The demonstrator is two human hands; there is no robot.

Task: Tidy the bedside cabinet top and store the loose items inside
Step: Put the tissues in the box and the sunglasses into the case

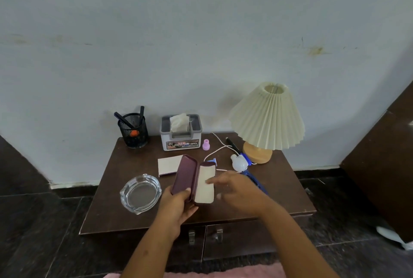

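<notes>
A maroon glasses case (186,176) stands open above the dark wooden cabinet top (107,206), its cream lining showing. My left hand (178,206) grips the case at its near end. My right hand (239,190) hovers with fingers apart at the lined half, holding nothing. Loose on the top lie a cream notepad (168,164), a small pink bottle (206,144), a white charger with cable (238,163), a black pen (232,144) and blue glasses (257,182), partly hidden behind my right hand.
A glass ashtray (140,193) sits front left. At the back stand a black mesh pen holder (133,130), a grey tissue box (181,133) and a pleated lamp (267,118). Two cabinet doors with metal handles (218,235) are shut below. Dark furniture (384,165) stands at right.
</notes>
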